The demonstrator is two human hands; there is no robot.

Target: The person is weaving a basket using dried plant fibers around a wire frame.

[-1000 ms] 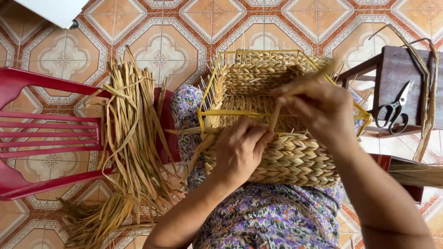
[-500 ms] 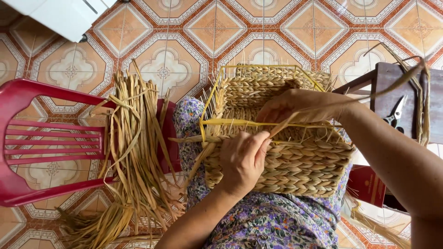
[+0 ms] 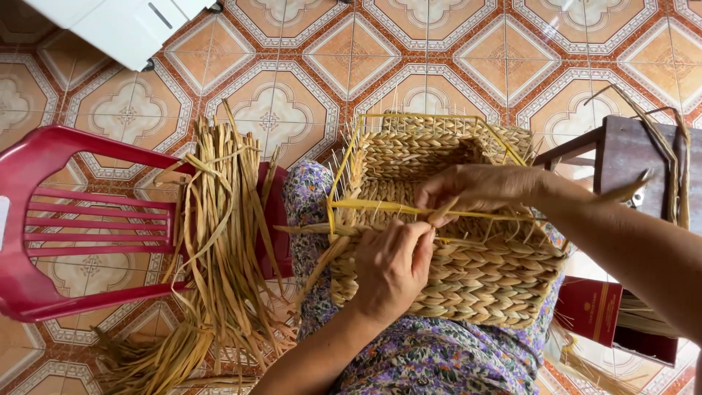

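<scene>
A square woven straw basket (image 3: 468,285) with a yellow wire frame (image 3: 344,172) rests on my lap, which is covered by floral cloth (image 3: 431,362). My left hand (image 3: 391,267) presses on the basket's near rim and pinches a straw strand against the frame. My right hand (image 3: 475,190) reaches across from the right and grips a flat straw strand (image 3: 618,194) at the rim, just above the left hand. Both hands are close together at the front wire.
A red plastic chair (image 3: 66,227) at left holds a bundle of loose dried straw strands (image 3: 219,256). A dark wooden stool (image 3: 629,157) stands at right with straw draped on it. A white object (image 3: 110,25) sits at top left on the patterned tile floor (image 3: 409,51).
The view has shifted so the basket sits lower. My right hand has moved down from the basket's far edge to the front rim, meeting my left hand, which stays on the rim.
</scene>
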